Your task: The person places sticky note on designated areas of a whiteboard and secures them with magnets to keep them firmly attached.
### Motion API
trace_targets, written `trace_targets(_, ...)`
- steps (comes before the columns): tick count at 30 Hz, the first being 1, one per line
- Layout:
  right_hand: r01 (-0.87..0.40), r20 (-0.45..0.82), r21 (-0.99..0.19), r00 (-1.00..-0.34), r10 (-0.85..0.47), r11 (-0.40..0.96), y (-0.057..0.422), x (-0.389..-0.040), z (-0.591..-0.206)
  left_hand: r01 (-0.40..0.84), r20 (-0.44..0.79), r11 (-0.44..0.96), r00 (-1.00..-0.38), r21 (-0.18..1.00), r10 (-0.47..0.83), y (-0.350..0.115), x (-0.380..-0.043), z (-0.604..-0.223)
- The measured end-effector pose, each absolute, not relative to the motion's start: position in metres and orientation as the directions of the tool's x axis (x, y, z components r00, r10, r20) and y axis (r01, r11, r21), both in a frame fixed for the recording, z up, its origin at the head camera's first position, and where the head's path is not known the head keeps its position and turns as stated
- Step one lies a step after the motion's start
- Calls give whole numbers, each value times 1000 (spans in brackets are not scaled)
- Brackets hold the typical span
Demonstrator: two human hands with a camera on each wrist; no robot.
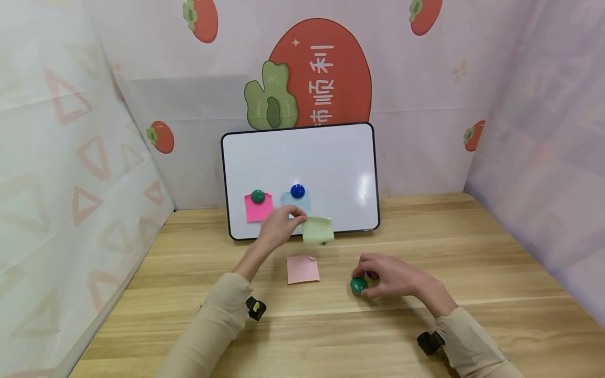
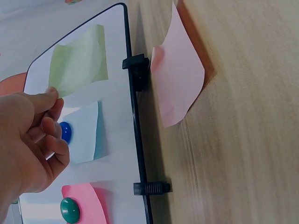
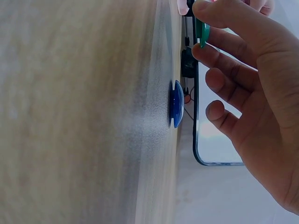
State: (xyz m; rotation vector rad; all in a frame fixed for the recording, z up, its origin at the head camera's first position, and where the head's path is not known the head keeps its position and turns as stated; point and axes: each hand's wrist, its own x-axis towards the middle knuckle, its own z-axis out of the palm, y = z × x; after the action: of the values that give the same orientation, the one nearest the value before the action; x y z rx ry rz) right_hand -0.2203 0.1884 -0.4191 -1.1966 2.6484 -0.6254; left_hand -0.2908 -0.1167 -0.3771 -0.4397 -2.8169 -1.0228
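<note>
My left hand [image 1: 279,227] pinches the corner of a pale green sticky note [image 1: 318,230] between thumb and fingertip, in front of the whiteboard's [image 1: 335,168] lower edge. On the board, left of that note, hang a light blue sticky note [image 2: 84,135] under a blue magnet [image 1: 297,191] and a bright pink sticky note [image 1: 258,211] under a green magnet [image 1: 257,197]. Over the table at the right, my right hand [image 1: 392,276] holds another round green magnet [image 1: 359,285] between thumb and fingers. A second blue magnet [image 3: 177,103] sits on the tabletop, partly hidden by this hand in the head view.
A light pink sticky note [image 1: 303,270] with a curled corner lies on the wooden table [image 1: 321,341] between the hands. Black clips [image 2: 152,188] support the leaning whiteboard at its bottom edge. Printed fabric walls [image 1: 420,152] enclose the table's back and sides.
</note>
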Motion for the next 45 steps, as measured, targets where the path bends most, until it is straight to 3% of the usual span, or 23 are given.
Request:
trace_targets(40, -657, -10, -458, -670, -742, 600, 192, -223, -422, 343, 311, 799, -928, 493, 206, -73, -348, -376)
trace_targets(45, -666, -1, -455, -664, -748, 591, 191, -224, -421, 342, 400, 846, -900, 408, 171, -71, -353, -373)
